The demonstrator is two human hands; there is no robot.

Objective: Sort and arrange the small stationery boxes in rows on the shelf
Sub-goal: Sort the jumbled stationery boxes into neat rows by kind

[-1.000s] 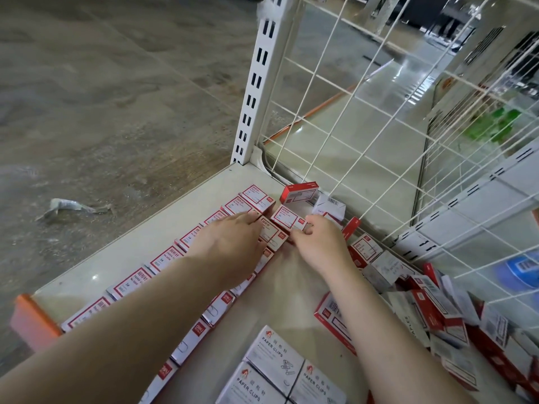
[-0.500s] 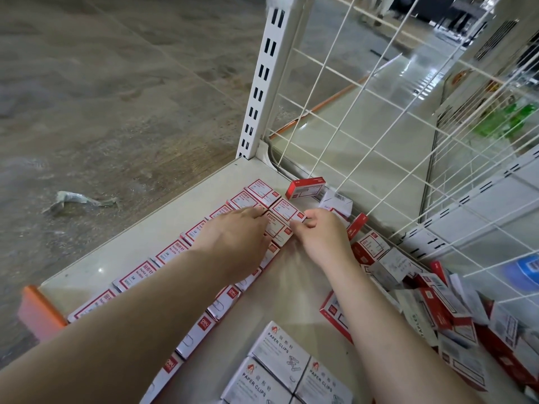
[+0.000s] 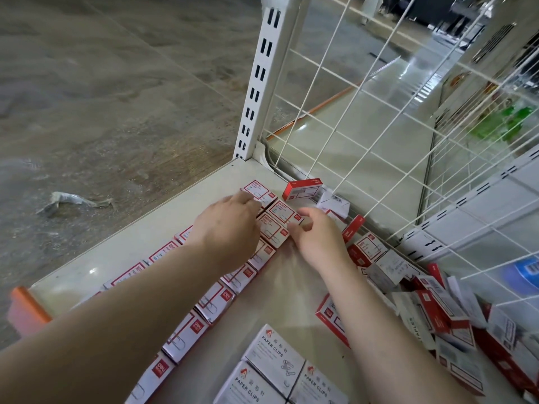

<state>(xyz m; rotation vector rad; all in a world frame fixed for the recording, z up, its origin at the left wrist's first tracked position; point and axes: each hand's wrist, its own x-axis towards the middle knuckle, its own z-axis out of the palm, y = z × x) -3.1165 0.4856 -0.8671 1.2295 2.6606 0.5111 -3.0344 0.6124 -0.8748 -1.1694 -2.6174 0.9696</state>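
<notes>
Hands (image 3: 227, 225) (image 3: 316, 240) flat — fingertips on boxes (image 3: 284, 212)

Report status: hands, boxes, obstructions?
Left hand flat on rowed red-and-white paper-clip boxes. Right hand nudging the second row's end box. Jumbled loose red-and-white boxes crowd the cream shelf at right.

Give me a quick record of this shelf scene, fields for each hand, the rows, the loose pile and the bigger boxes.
left hand: fingers resting on the far boxes of the rows
right hand: fingers curled at the edge of a row box
rows: two, flat, running toward the corner post
loose pile: jumbled, right, beside the wire grid
paper clip boxes: larger, white, near edge
</notes>
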